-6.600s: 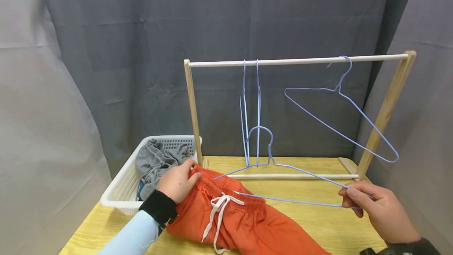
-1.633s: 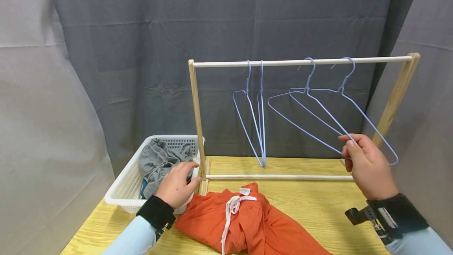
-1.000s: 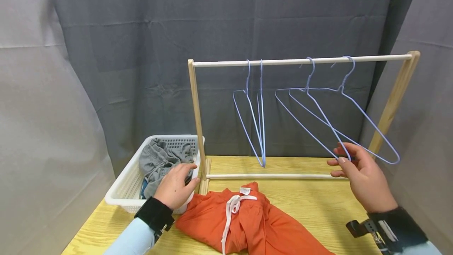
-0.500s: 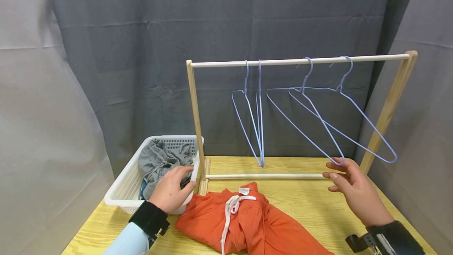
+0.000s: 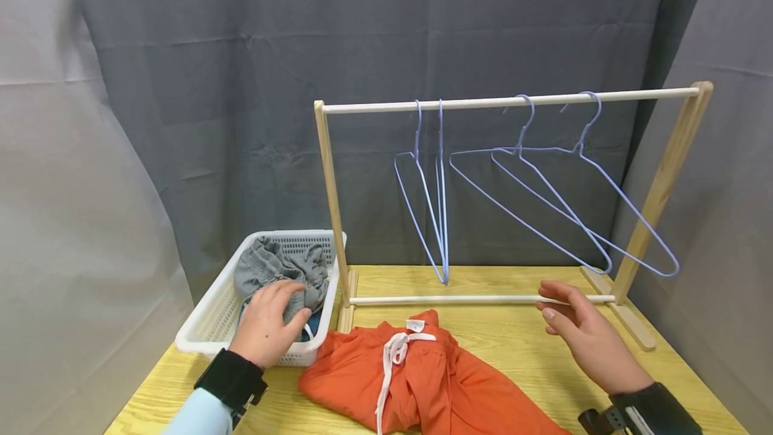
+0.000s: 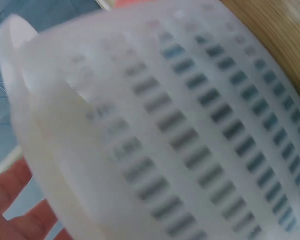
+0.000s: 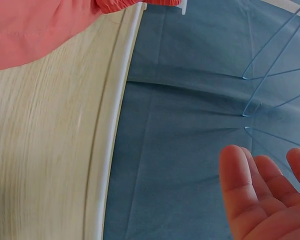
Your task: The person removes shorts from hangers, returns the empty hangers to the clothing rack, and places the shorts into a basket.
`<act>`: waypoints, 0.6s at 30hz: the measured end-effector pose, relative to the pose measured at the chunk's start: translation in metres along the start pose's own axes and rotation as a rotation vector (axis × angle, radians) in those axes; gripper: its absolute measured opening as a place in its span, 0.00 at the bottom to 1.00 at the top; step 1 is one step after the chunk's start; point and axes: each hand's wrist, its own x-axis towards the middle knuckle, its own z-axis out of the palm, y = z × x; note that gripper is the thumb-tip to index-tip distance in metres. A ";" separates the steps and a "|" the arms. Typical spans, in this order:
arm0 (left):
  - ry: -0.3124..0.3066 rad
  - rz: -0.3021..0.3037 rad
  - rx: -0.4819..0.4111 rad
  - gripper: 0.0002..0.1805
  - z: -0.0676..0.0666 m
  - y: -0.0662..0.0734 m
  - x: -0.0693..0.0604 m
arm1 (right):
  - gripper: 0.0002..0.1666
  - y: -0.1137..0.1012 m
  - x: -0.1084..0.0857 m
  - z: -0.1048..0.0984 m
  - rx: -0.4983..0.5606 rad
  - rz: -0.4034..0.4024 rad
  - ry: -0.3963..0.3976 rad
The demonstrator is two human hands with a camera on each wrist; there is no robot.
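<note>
My left hand (image 5: pixel 268 327), fingers relaxed, hovers at the near right part of the white basket (image 5: pixel 208 335) and holds nothing. Grey clothing (image 5: pixel 272 267) lies in the basket, with some dark blue cloth beside it. In the left wrist view, fingertips (image 6: pixel 12 192) show beside the basket's rim. My right hand (image 5: pixel 594 341) is held in the air above the table's right side, below a light-blue wire hanger (image 5: pixel 531 227) and apart from it. Orange drawstring pants (image 5: pixel 435 381) with a white cord lie on the table between my hands.
A wooden rack (image 5: pixel 329 207) with a white top rail (image 5: pixel 483 103) stands at the back. Several light-blue hangers hang from it, two close together at the left. A lower rail (image 5: pixel 459 300) runs just above the table (image 5: pixel 513 348). Grey curtains surround everything.
Earlier my left hand held the pants' waistband and my right a hanger. That hanger now hangs on the rail; my right hand released it and lowered. My left hand moved left over the basket.
</note>
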 end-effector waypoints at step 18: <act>-0.070 -0.253 0.213 0.42 -0.024 -0.080 -0.021 | 0.28 0.009 -0.005 0.006 0.008 0.008 -0.046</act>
